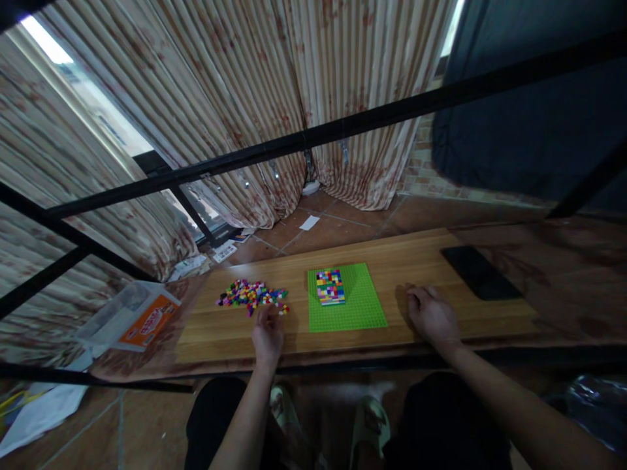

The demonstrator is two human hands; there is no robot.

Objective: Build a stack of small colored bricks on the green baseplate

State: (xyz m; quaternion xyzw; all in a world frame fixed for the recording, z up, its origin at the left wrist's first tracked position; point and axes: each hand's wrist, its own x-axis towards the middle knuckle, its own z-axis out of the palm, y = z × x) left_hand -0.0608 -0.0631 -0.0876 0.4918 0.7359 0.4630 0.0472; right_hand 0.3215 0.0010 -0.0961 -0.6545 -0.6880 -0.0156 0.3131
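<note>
A green baseplate [360, 307] lies in the middle of a wooden table [416, 258], with a block of colourful small bricks [330, 286] built on its far left part. A loose pile of coloured bricks [249, 294] lies to the left of the plate. My left hand [268, 334] reaches to the near edge of that pile, fingers curled down at the bricks; whether it holds one is hidden. My right hand [432, 316] rests on the table just right of the plate, fingers loosely bent, nothing visible in it.
A black phone [480, 271] lies at the table's right. A clear plastic box with an orange label [132, 314] sits at the left end. Black metal bars cross overhead. Curtains hang behind; papers lie on the tiled floor.
</note>
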